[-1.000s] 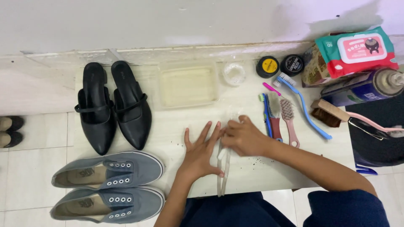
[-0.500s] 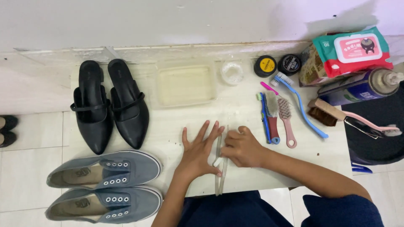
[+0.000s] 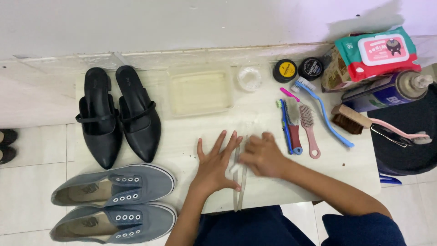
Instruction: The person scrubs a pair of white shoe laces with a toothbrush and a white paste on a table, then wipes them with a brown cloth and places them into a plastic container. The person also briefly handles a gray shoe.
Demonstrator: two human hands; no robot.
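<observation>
Near the front edge of the clear plastic sheet, the left hand lies flat with fingers spread wide beside a raised fold, on which the right hand, fingers curled, presses, left of the brushes.

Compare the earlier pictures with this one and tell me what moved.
The right hand slid a little down and left along the pale flat laces, closing against the left hand, which stays pressed flat, fingers spread. Nothing was picked up or released. The black pointed shoes, grey canvas sneakers, clear plastic tray and brushes kept their places.
</observation>
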